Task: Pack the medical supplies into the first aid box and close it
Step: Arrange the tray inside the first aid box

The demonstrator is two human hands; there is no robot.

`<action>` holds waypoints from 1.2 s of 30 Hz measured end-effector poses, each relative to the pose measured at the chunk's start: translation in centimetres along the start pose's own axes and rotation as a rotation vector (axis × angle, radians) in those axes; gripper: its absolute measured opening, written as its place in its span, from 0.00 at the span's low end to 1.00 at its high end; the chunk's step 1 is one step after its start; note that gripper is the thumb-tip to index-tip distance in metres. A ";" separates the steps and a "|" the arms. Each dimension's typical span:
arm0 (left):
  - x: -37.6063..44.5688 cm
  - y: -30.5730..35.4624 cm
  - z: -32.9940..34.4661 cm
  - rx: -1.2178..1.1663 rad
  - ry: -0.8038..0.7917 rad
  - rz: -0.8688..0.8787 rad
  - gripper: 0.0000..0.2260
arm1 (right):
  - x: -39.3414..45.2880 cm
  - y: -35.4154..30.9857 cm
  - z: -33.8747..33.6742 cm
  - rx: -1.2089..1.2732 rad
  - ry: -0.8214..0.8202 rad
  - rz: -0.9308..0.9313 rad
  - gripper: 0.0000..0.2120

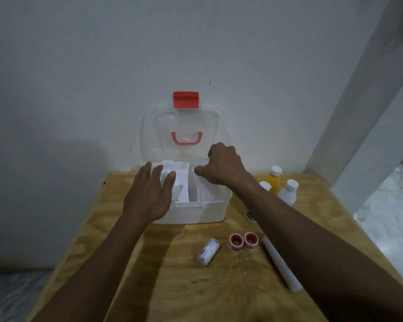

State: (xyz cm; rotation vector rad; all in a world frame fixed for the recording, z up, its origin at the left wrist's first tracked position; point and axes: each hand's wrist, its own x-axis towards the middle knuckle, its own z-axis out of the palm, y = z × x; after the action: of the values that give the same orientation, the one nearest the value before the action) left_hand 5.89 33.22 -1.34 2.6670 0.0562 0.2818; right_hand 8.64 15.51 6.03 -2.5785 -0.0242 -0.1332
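Note:
The white first aid box [209, 211] stands at the table's back, its clear lid [149, 135] with red latch upright against the wall. My left hand [149, 196] lies flat with fingers apart on the box's left rim, over the white inner tray [184, 182]. My right hand [221, 166] is curled over the tray's back right part, thumb and fingers pinched on its edge. On the table in front lie a bandage roll [208, 252], two tape rolls with red cores [236, 242] [251, 239] and a long white tube [281, 263].
Right of the box stand a yellow bottle [273, 180] and a white bottle [288, 192], with a third cap [264, 185] between them. A green-labelled item [250, 216] is half hidden under my right forearm. The wooden table [195, 287] ends close at left and right.

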 end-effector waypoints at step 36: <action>-0.4 0.0 0.1 -0.005 0.018 0.021 0.32 | -0.5 -0.7 3.0 0.111 -0.254 0.145 0.21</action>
State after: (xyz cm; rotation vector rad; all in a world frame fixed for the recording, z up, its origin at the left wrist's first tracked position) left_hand 5.51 33.18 -1.47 2.6621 0.0333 0.3122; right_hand 8.44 17.69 3.79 -2.4600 0.0591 0.2426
